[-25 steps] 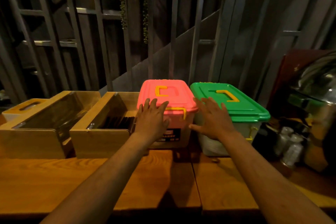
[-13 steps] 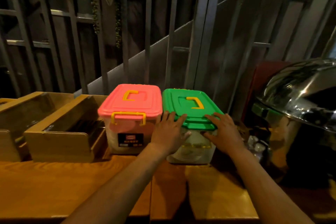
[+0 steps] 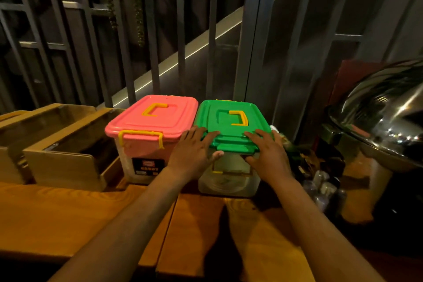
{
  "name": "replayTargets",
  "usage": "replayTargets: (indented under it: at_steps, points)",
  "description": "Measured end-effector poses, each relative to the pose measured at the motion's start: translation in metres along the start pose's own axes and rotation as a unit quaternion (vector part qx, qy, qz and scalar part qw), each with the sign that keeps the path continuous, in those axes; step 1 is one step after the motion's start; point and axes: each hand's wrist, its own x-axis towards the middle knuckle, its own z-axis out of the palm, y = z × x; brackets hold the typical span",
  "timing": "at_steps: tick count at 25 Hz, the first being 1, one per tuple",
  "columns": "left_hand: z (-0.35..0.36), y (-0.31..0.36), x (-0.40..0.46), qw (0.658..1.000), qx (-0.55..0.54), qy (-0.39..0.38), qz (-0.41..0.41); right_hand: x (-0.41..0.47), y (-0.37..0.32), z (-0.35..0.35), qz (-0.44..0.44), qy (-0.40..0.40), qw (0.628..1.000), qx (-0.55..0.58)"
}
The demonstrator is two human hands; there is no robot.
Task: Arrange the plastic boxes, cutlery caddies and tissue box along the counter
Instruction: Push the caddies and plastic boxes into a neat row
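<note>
**Both hands on the green-lidded box**

Now the left hand (image 3: 194, 155) and right hand (image 3: 267, 155) lie flat, fingers spread, on the front edge of the green-lidded box (image 3: 229, 119). Touching its left side stands the pink-lidded box (image 3: 153, 119); further left sit two wooden caddies (image 3: 66, 162). All rest on the wooden counter (image 3: 68, 217).

dark label (image 3: 148, 166) on pink-lidded box, unreadable
</note>
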Motion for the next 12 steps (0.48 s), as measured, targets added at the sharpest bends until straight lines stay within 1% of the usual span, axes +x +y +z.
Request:
replayTargets:
  at_steps: [4,8,10,12]
  points:
    - [0.005,-0.005,0.002,1.0,-0.019,0.004,0.0,0.0,0.003,0.003,-0.007,0.006,1.0,0.002]
    - [0.004,-0.003,0.002,1.0,-0.017,-0.007,-0.001,-0.001,0.0,-0.001,0.003,-0.001,1.0,-0.014]
    - [0.0,-0.002,0.002,1.0,-0.013,-0.015,-0.002,-0.003,-0.005,-0.004,0.003,-0.015,0.999,-0.043]
    - [-0.006,0.002,0.001,0.999,-0.005,-0.042,-0.016,-0.003,-0.009,-0.008,0.009,-0.046,0.996,-0.077]
